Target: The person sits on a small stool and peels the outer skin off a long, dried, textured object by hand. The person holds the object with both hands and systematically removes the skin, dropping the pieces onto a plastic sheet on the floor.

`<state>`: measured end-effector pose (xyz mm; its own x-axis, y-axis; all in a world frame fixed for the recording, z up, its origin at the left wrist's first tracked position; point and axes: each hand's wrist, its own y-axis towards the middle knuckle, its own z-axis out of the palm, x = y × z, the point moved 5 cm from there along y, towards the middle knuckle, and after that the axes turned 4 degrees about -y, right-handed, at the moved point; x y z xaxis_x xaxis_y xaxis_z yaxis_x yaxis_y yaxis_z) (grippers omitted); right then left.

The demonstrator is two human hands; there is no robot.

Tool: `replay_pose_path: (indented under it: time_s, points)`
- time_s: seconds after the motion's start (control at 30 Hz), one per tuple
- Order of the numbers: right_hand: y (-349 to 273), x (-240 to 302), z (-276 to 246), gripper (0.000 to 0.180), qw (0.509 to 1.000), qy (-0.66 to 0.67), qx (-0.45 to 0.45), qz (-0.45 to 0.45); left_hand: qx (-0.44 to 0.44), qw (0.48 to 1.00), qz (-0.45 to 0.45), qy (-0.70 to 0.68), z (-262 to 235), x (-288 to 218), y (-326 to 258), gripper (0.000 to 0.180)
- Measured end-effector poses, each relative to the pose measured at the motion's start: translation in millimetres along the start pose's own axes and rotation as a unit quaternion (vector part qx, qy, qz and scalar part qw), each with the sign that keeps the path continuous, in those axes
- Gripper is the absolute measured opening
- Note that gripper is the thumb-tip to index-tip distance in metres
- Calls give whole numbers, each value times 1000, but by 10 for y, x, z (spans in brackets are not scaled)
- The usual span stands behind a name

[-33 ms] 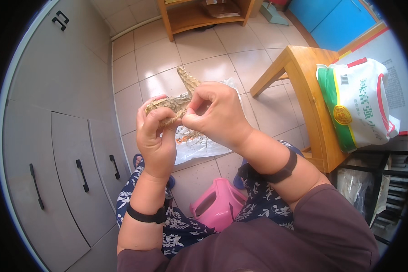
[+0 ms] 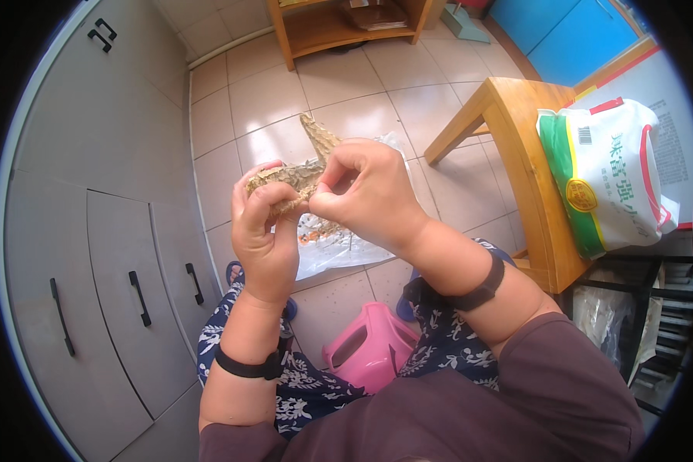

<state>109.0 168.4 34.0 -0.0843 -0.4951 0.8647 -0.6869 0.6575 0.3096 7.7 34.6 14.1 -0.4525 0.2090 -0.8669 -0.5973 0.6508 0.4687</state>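
Observation:
My left hand (image 2: 266, 231) is closed around a rough tan piece (image 2: 289, 175) with a flaky, pitted surface, like a chunk of bark or papery nest; I cannot tell which. One pointed arm of it sticks up and away from me. My right hand (image 2: 373, 196) pinches thumb and forefinger together at its near right edge; whatever lies between those fingertips is hidden. Below both hands a white plastic sheet (image 2: 323, 266) lies on the floor, with dark and tan crumbs and orange printed patches on it.
Grey cabinets (image 2: 115, 231) with black handles line the left. At right stands a wooden stool (image 2: 535, 169), beside a white and green bag (image 2: 612, 177) and a black rack (image 2: 631, 289). A pink plastic stool (image 2: 373, 362) is between my legs. A wooden shelf (image 2: 354, 42) stands ahead.

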Motion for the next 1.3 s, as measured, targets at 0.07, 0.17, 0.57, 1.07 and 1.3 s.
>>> replay_pose_path:
  time_s: [0.07,0.17,0.57,1.07,1.3]
  points:
    - [3,3,-1,23,1000,-3,-7,0,1,1000,0,2,9,-10,7,23]
    - [6,-12,4,23,1000,0,-16,15,6,1000,15,22,19,-34,9,22]
    - [-13,51,7,18,994,-28,-69,-80,-9,996,67,51,-15,-78,28,23]
    - [30,-162,56,15,986,122,87,74,8,995,74,63,-109,-47,5,22]
    - [39,-108,-33,13,996,-54,41,-49,21,994,85,66,-130,-103,-6,21]
